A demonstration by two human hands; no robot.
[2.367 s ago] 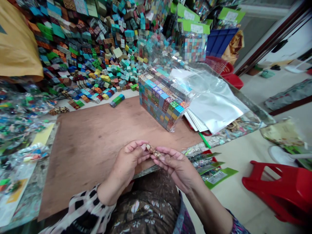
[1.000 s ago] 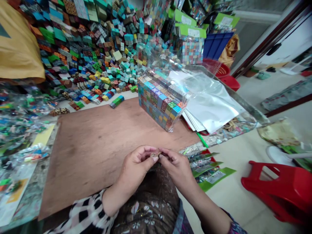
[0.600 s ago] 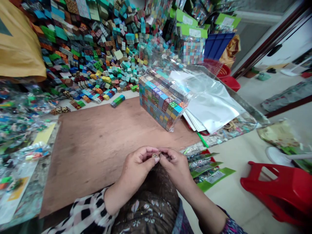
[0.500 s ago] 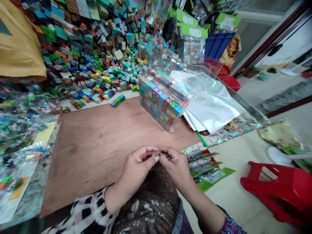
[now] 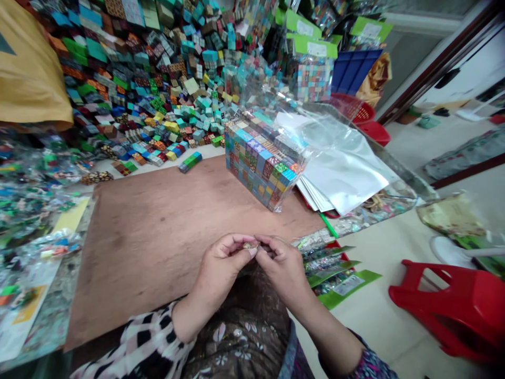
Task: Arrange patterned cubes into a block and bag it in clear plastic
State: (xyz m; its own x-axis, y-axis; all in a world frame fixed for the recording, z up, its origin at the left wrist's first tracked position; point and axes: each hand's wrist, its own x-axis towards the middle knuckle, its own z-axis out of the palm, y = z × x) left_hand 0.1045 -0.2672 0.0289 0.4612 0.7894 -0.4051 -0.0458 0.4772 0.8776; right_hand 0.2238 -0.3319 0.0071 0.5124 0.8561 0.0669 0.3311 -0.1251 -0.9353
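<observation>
My left hand (image 5: 220, 265) and my right hand (image 5: 282, 268) meet at the near edge of the brown wooden board (image 5: 158, 226), fingertips pinched together. Between them sits a small tan object (image 5: 249, 245), too small to name; most of it is hidden by the fingers. A clear bag packed with a block of small coloured cubes (image 5: 262, 160) stands on the board beyond the hands.
A big heap of loose coloured cubes (image 5: 150, 79) fills the back. Clear plastic bags (image 5: 343, 163) lie to the right of the packed block. Green-labelled packets (image 5: 339, 279) lie on the floor near a red plastic stool (image 5: 450, 310). Bagged clutter (image 5: 31, 210) lines the left.
The tan piece was stretched out between my fingertips; my hands have since drawn together, sunk slightly toward my lap and closed over it. Over the last half second they barely shifted.
</observation>
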